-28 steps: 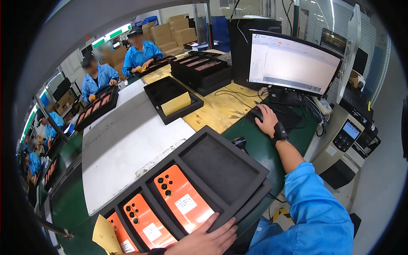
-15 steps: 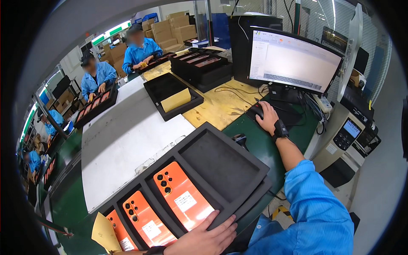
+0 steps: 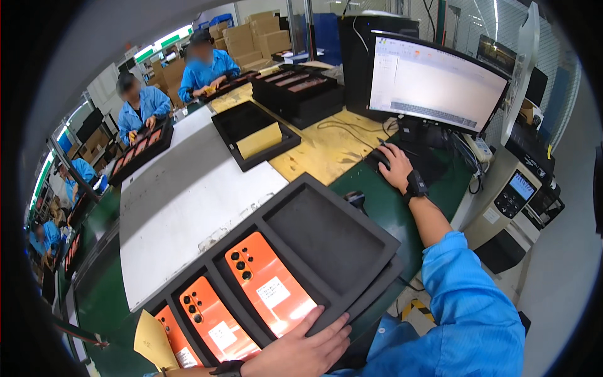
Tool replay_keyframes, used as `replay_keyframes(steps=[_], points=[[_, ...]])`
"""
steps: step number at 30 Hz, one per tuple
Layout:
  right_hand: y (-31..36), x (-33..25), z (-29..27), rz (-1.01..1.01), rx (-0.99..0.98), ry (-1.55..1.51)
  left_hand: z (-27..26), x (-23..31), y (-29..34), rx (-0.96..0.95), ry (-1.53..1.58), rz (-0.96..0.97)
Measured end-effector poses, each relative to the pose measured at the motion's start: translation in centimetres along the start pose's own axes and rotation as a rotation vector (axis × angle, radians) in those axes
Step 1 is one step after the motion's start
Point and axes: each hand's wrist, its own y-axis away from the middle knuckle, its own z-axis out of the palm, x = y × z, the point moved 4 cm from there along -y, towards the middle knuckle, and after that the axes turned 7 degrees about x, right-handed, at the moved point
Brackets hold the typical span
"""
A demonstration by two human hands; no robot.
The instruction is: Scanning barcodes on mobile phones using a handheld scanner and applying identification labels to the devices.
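My left hand point(image 3: 301, 352) lies spread at the bottom centre of the frame, fingers extended over the near rim of a black foam tray point(image 3: 326, 239), probably to steady it. The fingertips reach the lower end of the rightmost orange phone point(image 3: 271, 283); from this angle I can't tell whether they press on it. My right hand point(image 3: 397, 168), right of centre, is curled over a dark mouse point(image 3: 378, 157), which sits below the monitor point(image 3: 440, 81), I'd judge so that I can work the pointer while watching the screen.

The middle phone point(image 3: 217, 320) and the left phone point(image 3: 178, 339) lie beside the first at lower left, each in its own slot, backs up, which leaves their white labels readable and keeps them from rubbing together. A yellow paper point(image 3: 154, 342) stands tilted by the left one.

The tray's right corner juts toward the bench edge, with another tray edge point(image 3: 389, 276) showing beneath, so there is little margin on that side. A black device point(image 3: 355, 199) sits just beyond the far right rim. The broadest flat stretch is the white board point(image 3: 188, 182), left of centre.
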Motion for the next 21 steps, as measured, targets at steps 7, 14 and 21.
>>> replay_keyframes(steps=[7,14,21], points=[[0.2,-0.1,0.2,-0.025,0.008,-0.034,0.1,-0.1,0.1,0.003,0.022,-0.006],[0.5,0.5,-0.3,-0.030,0.003,-0.025,0.0,0.0,0.0,0.009,0.036,0.009],[0.2,0.2,-0.1,0.009,-0.008,-0.004,0.2,-0.2,0.0,-0.005,0.039,0.006]])
